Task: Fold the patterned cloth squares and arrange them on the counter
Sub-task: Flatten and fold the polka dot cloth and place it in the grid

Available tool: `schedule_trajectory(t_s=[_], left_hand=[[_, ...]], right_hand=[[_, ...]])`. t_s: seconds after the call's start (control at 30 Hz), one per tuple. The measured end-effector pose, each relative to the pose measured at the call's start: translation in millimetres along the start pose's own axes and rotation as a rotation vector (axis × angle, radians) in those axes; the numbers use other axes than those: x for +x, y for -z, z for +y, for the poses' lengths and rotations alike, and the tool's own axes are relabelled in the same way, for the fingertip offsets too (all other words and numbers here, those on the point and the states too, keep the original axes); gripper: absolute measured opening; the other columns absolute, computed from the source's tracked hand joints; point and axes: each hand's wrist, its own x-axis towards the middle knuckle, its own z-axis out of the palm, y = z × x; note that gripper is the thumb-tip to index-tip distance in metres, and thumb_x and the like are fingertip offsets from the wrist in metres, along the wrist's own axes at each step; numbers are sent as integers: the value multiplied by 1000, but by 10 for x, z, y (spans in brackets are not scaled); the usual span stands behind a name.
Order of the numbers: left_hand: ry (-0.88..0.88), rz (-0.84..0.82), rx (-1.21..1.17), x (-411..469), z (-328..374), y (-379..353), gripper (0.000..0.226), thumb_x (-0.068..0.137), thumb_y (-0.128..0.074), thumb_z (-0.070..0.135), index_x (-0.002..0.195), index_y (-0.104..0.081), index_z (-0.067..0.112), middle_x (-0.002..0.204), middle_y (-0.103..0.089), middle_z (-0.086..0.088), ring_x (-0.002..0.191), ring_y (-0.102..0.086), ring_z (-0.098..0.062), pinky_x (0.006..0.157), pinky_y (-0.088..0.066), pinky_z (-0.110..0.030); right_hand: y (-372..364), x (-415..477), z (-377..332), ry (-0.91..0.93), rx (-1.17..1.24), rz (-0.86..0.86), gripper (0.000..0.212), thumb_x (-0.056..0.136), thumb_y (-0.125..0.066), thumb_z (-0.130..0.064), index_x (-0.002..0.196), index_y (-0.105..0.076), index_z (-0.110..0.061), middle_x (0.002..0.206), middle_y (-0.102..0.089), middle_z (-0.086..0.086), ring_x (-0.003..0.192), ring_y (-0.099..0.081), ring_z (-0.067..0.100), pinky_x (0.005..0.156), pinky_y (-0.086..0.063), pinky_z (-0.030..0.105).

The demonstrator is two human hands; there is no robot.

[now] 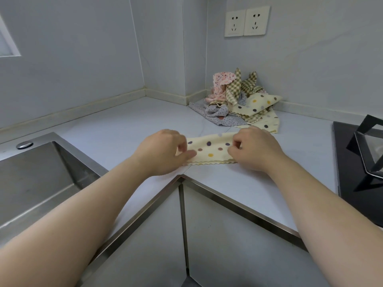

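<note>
**Dotted cloth held at both ends near the counter's front corner**

The dotted cloth [209, 151] lay in the middle of the frame as a narrow cream strip, apparently folded once, with its wavy edges stacked along the near side. It rested flat on the counter [116, 129], just behind the inward corner of the front edge. The left hand [163, 154] pinched the strip's left end with curled fingers and thumb. The right hand [255, 149] pinched the right end the same way, so both hands were closed on the cloth.

The cloth looked thin, soft and very light. It would likely sag and shift if lifted by one point, so holding both layers together at the corners seemed the safest grip for the next fold. Nothing about it looked fragile or slippery.

Behind it, toward the upper right, a loose pile [238, 100] of unfolded cloths sat in the wall corner, its nearest flap just beside the right hand. Bare counter stretched to the left of the strip and offered room for laying out finished pieces. The sink [37, 172] dropped away at the lower left and the dark hob [356, 162] bordered the right edge. Both limited how far cloths could be spread. Two sockets [246, 21] sat on the wall above.
</note>
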Motion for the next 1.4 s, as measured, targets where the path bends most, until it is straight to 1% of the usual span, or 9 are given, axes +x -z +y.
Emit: schedule_trajectory(t_s=[0.1,0.23,0.53,0.77,0.87,0.97,1.1,1.23,1.4], left_hand=[[27,102,-119,90,200,-18,33,100,-53,47,123,-61,25,117,-59,6,105,-56,-16,86,-48,-32],[108,-7,-166,341,431,-240,49,103,-48,42,145,-45,17,143,-50,-5,126,-51,-27,101,-43,-37],[228,-84,-30,495,561,-731,58,100,-26,60,130,-49,16,138,-52,-5,134,-40,-29,113,-29,-53],[304,-315,0,576,568,-701,76,100,-14,63,161,-10,18,170,-3,1,156,3,-29,120,-1,-65],[331,-341,21,622,626,-585,65,103,-16,50,154,-27,10,164,-23,-9,152,-16,-35,117,-11,-65],[202,-83,-12,679,681,-525,43,107,-28,28,135,-50,4,144,-48,-17,136,-42,-36,112,-31,-48],[-2,-165,-71,748,646,-674,47,109,-27,34,144,-41,7,152,-40,-11,142,-35,-31,115,-29,-43],[35,-335,46,817,605,-777,66,106,-17,48,160,-14,11,169,-12,-7,155,-10,-26,125,-12,-46],[18,-224,-26,880,814,-657,53,106,-27,30,152,-30,3,161,-29,-15,148,-23,-28,122,-18,-41]], right_hand=[[-110,36,-83,38,42,67,30,95,-52,-50,87,-68,-26,93,-62,-7,96,-52,18,84,-45,37],[-205,72,-48,37,88,-49,29,93,-55,-52,108,-71,-33,108,-61,-8,111,-52,18,92,-45,38],[-182,18,-25,-21,84,-107,35,93,-54,-60,106,-67,-30,116,-57,-5,117,-48,19,92,-44,36],[-183,7,-49,-25,71,-102,34,92,-54,-57,103,-66,-28,115,-55,-4,115,-47,20,93,-42,38],[-168,5,-37,-25,99,-101,28,94,-54,-52,100,-67,-27,111,-59,-6,112,-50,19,91,-44,37],[-162,8,0,-94,237,-61,23,97,-52,-37,99,-71,-26,102,-66,-7,102,-59,20,87,-50,37],[-206,1,93,-270,528,77,27,98,-49,-17,111,-70,-29,105,-71,-9,99,-63,14,93,-52,34],[-235,3,156,-307,561,159,39,92,-47,-1,114,-71,-23,109,-70,-6,100,-66,18,96,-53,38],[-207,37,179,-382,405,245,44,91,-50,-4,126,-65,-24,122,-64,-3,110,-59,20,89,-51,37]])
